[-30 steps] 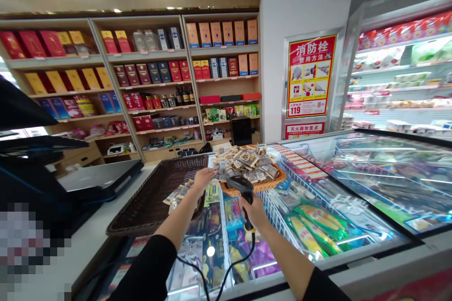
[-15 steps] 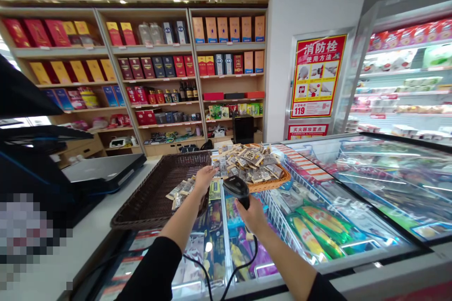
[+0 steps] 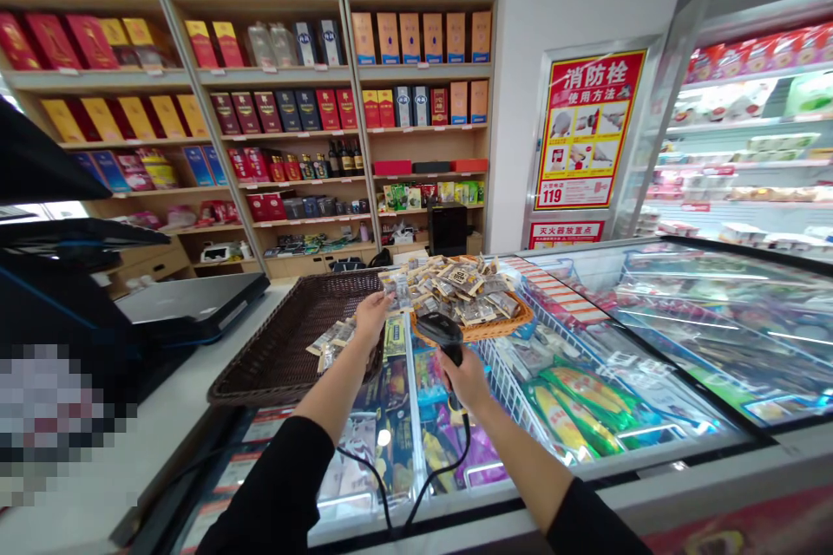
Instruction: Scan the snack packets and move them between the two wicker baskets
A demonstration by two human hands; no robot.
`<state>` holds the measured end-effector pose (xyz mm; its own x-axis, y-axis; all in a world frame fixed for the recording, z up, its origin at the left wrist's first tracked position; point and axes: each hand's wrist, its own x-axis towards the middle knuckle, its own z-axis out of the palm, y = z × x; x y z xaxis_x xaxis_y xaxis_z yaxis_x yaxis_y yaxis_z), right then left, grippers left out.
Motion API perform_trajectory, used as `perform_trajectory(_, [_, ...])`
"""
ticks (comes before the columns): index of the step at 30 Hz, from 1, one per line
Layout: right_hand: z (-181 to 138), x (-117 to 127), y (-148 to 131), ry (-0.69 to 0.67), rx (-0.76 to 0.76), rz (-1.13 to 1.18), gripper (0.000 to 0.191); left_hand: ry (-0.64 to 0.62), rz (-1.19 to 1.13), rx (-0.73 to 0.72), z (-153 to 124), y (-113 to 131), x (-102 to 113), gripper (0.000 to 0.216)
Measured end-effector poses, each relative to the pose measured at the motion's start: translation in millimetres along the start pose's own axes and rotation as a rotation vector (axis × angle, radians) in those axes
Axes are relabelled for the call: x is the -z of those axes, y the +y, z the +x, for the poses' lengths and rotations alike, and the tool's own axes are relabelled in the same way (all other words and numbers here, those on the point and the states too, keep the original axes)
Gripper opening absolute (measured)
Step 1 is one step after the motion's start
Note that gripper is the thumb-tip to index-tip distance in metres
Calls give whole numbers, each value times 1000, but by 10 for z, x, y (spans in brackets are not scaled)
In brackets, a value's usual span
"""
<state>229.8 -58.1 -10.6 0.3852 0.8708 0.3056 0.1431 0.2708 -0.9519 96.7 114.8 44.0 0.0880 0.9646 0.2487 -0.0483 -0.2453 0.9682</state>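
My right hand (image 3: 466,378) is wrapped round the handle of a black barcode scanner (image 3: 443,330), its head tilted toward the far left. A black cord runs down from the handle. My left hand (image 3: 372,316) pinches a small clear-and-tan snack packet (image 3: 398,288) between the fingertips, in front of the scanner's head. An orange wicker basket (image 3: 498,329) just beyond the scanner carries a heap of similar packets (image 3: 461,282). Below my left forearm, a dark brown wicker tray (image 3: 260,351) has several such packets (image 3: 331,345) lying at its right side.
Basket and tray stand on a glass-topped freezer (image 3: 651,381) full of bagged goods. On the left are a flat black-edged scale (image 3: 188,308) and a dark machine (image 3: 58,312). Shelves of boxes (image 3: 266,113) line the back wall.
My left hand has drawn slightly left and the packet in it now shows clear of the heap's edge. The scanner has shifted slightly right and turned a little. The whole view has tipped slightly.
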Motion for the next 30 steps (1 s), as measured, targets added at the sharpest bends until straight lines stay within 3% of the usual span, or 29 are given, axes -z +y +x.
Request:
perform_trajectory(4, [44,58,65,85,-105,188,35,279,408,-2,84,101,314,37])
perform_trajectory(8, [62,54,102,148,-127,271,34,192,903,177,37,179,628,32])
perform_trajectory(10, [64,33,110,175,-135,296,34,191,1066,139,-36,232,628,36])
perform_trajectory(13, [73,13,110,219,-138,328,33,213,1121,-192,-103,347,370,39])
perform_trajectory(16, [103,35,94,282,-94,367,32,11,1021,-485,-75,465,-108,31])
perform_trajectory(20, [176,148,83,358,-56,420,31,-263,915,-688,-9,534,-802,33])
perform_trajectory(25, [278,321,136,539,-16,394,31,-501,976,-676,26,433,-1317,50])
perform_trajectory(27, [303,346,151,566,-7,389,31,-507,964,-586,56,390,-1383,41])
perform_trajectory(30, [308,332,138,567,-16,370,32,-413,836,-501,131,404,-1349,21])
